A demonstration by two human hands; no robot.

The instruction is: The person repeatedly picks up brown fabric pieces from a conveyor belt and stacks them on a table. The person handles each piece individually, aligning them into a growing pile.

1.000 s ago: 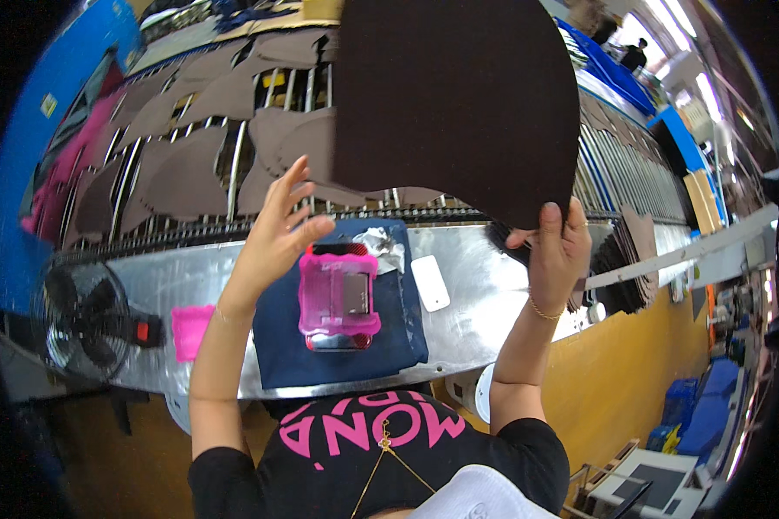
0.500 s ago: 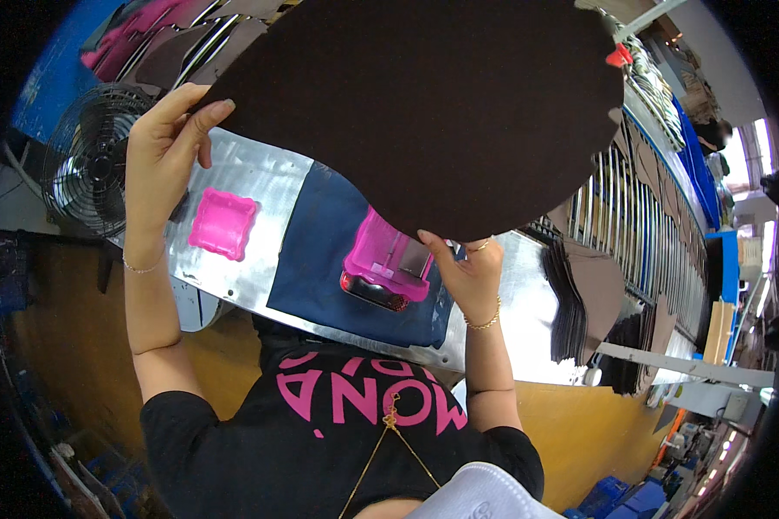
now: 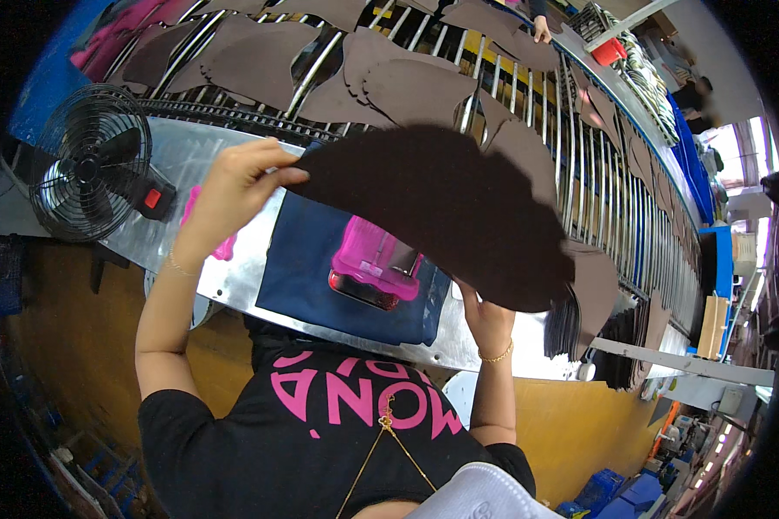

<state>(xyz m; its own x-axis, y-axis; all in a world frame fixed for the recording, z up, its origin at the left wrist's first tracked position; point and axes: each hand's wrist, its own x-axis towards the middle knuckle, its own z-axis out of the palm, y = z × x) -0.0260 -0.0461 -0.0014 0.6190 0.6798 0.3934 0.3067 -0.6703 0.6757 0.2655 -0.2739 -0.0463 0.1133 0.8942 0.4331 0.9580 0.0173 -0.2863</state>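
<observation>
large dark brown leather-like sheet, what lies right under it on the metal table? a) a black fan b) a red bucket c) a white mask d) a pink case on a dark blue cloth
d: below the large dark brown sheet, a pink case rests on the dark blue cloth spread over the metal table.

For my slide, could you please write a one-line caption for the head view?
Both hands, left hand and right hand, hold a large dark brown sheet above a pink case on a blue cloth.
</observation>
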